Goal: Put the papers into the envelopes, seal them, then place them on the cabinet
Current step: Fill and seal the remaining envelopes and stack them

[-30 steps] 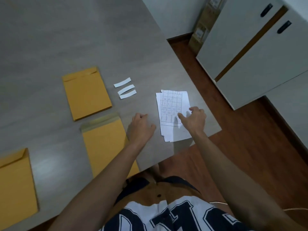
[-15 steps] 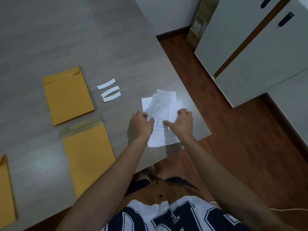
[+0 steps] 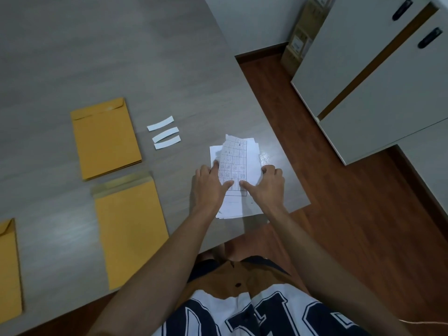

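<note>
A small stack of white papers [image 3: 252,151] lies near the table's right front corner. Its top sheet [image 3: 234,163], printed with a grid, is bowed upward, and both hands hold its lower part. My left hand [image 3: 208,187] grips the sheet's left edge with the thumb on top. At the right edge my right hand [image 3: 268,187] does the same. Just left of the hands lies a yellow envelope [image 3: 131,229] with its flap open. A closed envelope stack [image 3: 106,139] lies behind it, and another envelope [image 3: 8,270] sits at the far left. The white cabinet [image 3: 388,81] stands to the right.
Three white paper strips [image 3: 164,133] lie between the far envelope stack and the papers. The grey table [image 3: 121,57] ends just right of the papers, above a brown wood floor [image 3: 351,214]. Cardboard boxes [image 3: 300,37] stand against the wall beside the cabinet.
My left hand moved from the table onto the papers. Both hands now hold the top grid sheet, which has lifted and bowed. The view shifted slightly.
</note>
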